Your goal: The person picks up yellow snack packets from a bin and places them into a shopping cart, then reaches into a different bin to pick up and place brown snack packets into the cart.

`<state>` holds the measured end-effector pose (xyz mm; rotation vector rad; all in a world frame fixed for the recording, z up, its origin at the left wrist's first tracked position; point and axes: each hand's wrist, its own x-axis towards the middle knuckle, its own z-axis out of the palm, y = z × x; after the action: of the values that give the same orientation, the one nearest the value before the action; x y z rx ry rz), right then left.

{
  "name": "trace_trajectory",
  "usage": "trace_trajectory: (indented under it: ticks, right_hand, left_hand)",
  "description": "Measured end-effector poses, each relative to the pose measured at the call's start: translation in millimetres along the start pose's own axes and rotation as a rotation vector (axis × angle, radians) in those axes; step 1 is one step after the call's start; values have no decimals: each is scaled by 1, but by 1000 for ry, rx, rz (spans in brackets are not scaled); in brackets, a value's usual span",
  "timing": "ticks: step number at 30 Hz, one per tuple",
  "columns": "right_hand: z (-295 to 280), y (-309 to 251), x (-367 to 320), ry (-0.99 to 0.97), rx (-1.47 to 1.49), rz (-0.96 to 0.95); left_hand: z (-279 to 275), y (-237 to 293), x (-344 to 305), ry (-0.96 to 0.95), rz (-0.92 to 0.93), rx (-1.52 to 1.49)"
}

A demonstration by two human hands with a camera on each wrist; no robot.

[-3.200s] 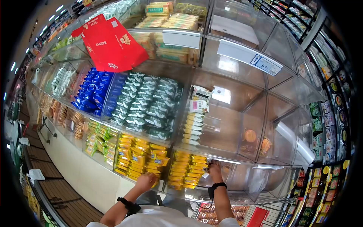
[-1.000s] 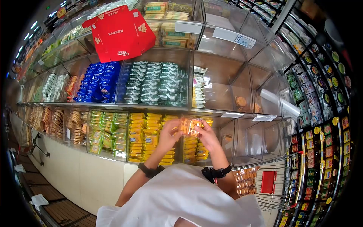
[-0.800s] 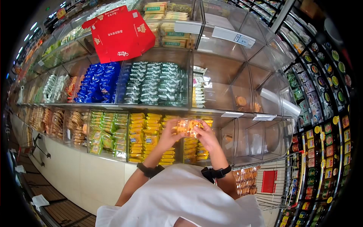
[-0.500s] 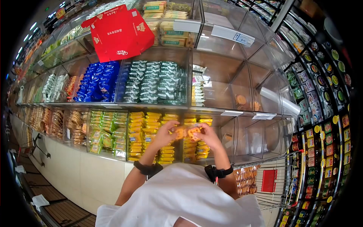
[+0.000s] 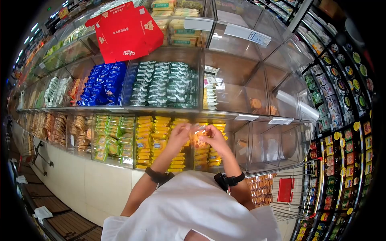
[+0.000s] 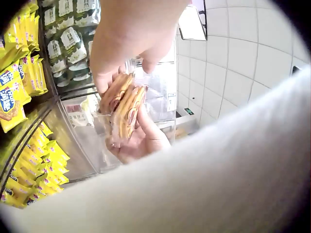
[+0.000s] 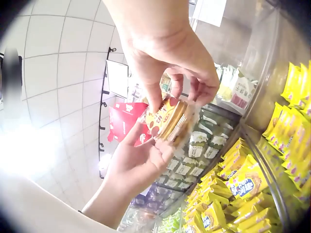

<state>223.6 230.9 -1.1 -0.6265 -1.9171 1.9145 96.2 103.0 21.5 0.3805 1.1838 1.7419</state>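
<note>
Between both hands is a biscuit packet (image 5: 200, 138), round golden biscuits in clear wrap printed red and yellow. The left wrist view shows the packet (image 6: 127, 109) edge-on, its biscuits stacked in two side-by-side parts. My left hand (image 5: 179, 136) grips the packet's left side with thumb and fingers. On the opposite side, my right hand (image 5: 217, 141) pinches it, thumb across the printed face, as the right wrist view shows. Yellow biscuit packs (image 5: 150, 140) fill the bins below and left of the hands.
Clear bins hold green packs (image 5: 161, 84), blue packs (image 5: 102, 84) and a short row of white packs (image 5: 210, 88). A red cardboard sign (image 5: 126, 34) stands upper left. A shopping cart (image 5: 295, 201) with orange packs is at lower right. Clear bin walls edge the display.
Earlier, my right hand was in the bin by the yellow packs and my left hand lower left. Both came together holding the biscuit packet, which has since been turned between them.
</note>
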Motion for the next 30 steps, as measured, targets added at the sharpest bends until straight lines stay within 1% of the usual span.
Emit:
trace_trajectory:
  ticks: [2, 3, 4, 6, 7, 10, 13, 16, 18, 19, 22, 24, 26, 28, 29, 30]
  right_hand:
    - [0, -2, 1, 13, -20, -41]
    - [-1, -4, 2, 11, -34, -63]
    - [-1, -6, 2, 10, -51, -87]
    - [1, -11, 0, 15, 9, -34]
    - [1, -13, 0, 19, 20, -20]
    - [0, -12, -1, 29, 32, 18]
    - [-1, -5, 1, 25, 19, 26]
    - [-1, 1, 2, 13, -52, 5]
    - [2, 1, -2, 13, -133, 30]
    - [1, 5, -2, -4, -178, -1]
    - [-1, 8, -2, -72, -148, 79]
    - [-1, 4, -4, -86, -216, 34]
    - [-2, -3, -7, -88, -242, 4]
    - [-6, -7, -7, -65, -341, 57]
    - [-7, -8, -7, -54, -391, 83]
    - [-10, -8, -7, -60, -394, 98]
  left_hand:
    - [-4, -7, 0, -71, 33, -92]
    - [-5, -6, -1, -164, 87, -145]
    - [-4, -6, -3, -171, 80, -176]
    - [1, -2, -4, -191, 75, -238]
    - [-1, -3, -3, -165, 37, -234]
    - [-1, -3, -1, -198, -2, -237]
    - [-1, -2, 1, -199, -25, -130]
    - [3, -6, -3, -238, 55, 206]
    - [7, -7, -3, -251, 31, 208]
    - [6, -9, -3, -256, 21, 213]
    - [-2, -17, 0, -241, -10, 264]
    - [-5, -21, 1, -236, -30, 295]
    - [-5, -23, 2, -202, -14, 302]
    - [-8, -29, 4, -159, -18, 303]
    - [-8, -33, 5, -112, -32, 204]
    - [-7, -33, 5, -102, -27, 206]
